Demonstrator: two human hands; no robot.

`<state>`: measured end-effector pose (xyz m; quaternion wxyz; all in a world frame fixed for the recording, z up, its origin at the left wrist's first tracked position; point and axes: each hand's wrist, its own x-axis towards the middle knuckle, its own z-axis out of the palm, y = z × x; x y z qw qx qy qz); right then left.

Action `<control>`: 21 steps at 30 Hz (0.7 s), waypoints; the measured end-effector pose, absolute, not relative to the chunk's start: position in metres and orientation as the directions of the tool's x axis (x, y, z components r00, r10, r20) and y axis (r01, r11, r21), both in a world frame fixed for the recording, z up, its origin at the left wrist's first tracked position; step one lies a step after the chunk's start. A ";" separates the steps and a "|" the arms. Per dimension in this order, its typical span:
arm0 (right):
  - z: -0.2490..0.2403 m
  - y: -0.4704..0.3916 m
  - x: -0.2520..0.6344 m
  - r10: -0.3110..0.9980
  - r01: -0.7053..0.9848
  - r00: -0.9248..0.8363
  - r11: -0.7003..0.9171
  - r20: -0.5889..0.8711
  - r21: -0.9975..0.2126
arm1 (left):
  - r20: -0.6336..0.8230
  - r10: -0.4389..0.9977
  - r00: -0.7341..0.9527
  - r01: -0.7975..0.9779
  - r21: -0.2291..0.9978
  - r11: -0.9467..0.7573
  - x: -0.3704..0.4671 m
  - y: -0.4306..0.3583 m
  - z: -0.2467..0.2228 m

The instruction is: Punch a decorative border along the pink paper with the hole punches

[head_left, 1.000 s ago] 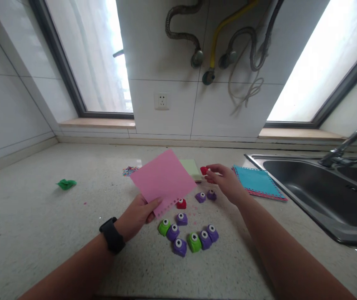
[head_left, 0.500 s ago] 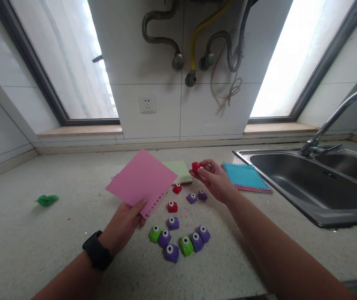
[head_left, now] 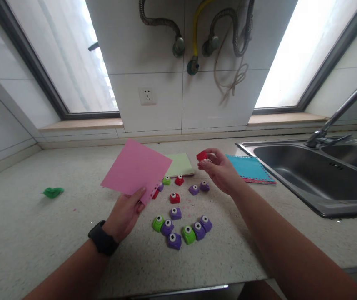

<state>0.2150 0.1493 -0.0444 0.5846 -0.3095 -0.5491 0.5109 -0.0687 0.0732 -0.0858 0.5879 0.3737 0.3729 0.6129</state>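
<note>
Pink paper (head_left: 131,166) is pinched near its lower corner by the left hand (head_left: 125,214), thumb on top and fingers underneath, and is held up off the tabletop (head_left: 72,250). Small punched holes run along its edge near that hand. At the wrist sits a dark watch (head_left: 103,238).

To the right, well apart from the sheet, the right hand (head_left: 218,168) pinches a red punch (head_left: 201,156) between thumb and fingers, also in the air.

Just below this hand, two purple punches (head_left: 193,189) rest near each other. More punches stand between the hands and nearer the front edge: two red ones (head_left: 175,198) in plain sight, a single purple one (head_left: 176,213), and two close groups, each with one green and two purple. Another red one (head_left: 155,194) and a purple one are partly hidden by the sheet, with a green one just beside them.

Farther out, a pale green pad (head_left: 181,164) lies behind the punches, and a blue sheet (head_left: 248,166) tops a stack next to the steel sink (head_left: 293,175). Far left lies a crumpled green scrap (head_left: 53,192).
</note>
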 end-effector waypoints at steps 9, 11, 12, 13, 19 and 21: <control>-0.047 0.145 0.209 0.940 -0.171 -0.167 0.269 0.297 -0.948 | -0.053 0.998 -0.019 -0.336 0.941 0.043 -0.069 0.071 -0.088; -0.049 0.144 0.205 0.941 -0.198 -0.175 0.254 0.289 -0.947 | -0.059 0.998 -0.024 -0.301 0.952 0.049 -0.069 0.072 -0.088; -0.050 0.142 0.203 0.943 -0.223 -0.180 0.239 0.281 -0.945 | -0.057 0.998 -0.026 -0.286 0.957 0.048 -0.069 0.072 -0.088; -0.051 0.141 0.200 0.944 -0.244 -0.191 0.219 0.268 -0.945 | -0.053 0.998 -0.025 -0.271 0.961 0.044 -0.069 0.072 -0.089; -0.055 0.132 0.188 0.939 -0.271 -0.272 0.134 0.209 -0.953 | 0.012 0.999 -0.030 -0.161 0.987 -0.017 -0.072 0.073 -0.098; -0.056 0.131 0.187 0.933 -0.255 -0.289 0.139 0.213 -0.957 | 0.024 0.999 -0.041 -0.134 0.991 -0.029 -0.073 0.073 -0.100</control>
